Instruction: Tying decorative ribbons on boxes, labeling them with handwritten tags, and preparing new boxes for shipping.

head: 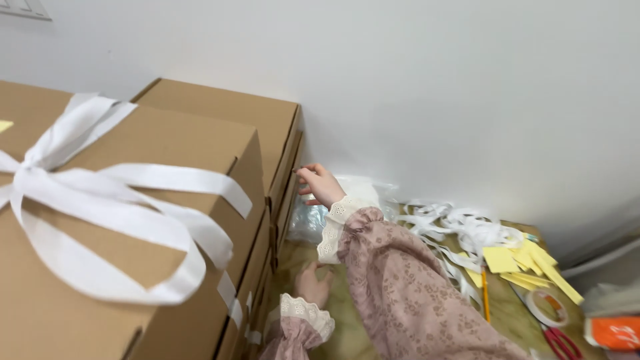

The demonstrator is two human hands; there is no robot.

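My right hand (321, 185) reaches across in a pink flowered sleeve with a lace cuff. Its fingertips rest against the side of the back stack of brown cardboard boxes (227, 113), fingers apart, with nothing held. My left hand (312, 283) lies low on the tabletop at the foot of the boxes. Its fingers point toward the stack and are partly hidden. In front stands a larger cardboard box (133, 280) tied with a wide white ribbon bow (100, 200).
A clear plastic bag (308, 223) sits in the corner behind my right wrist. To the right lie a heap of white ribbon (460, 227), yellow paper strips (527, 263), a pencil (485, 293), a tape roll (547, 307), red scissors (563, 343) and an orange packet (617, 332). A white wall (433, 80) is behind.
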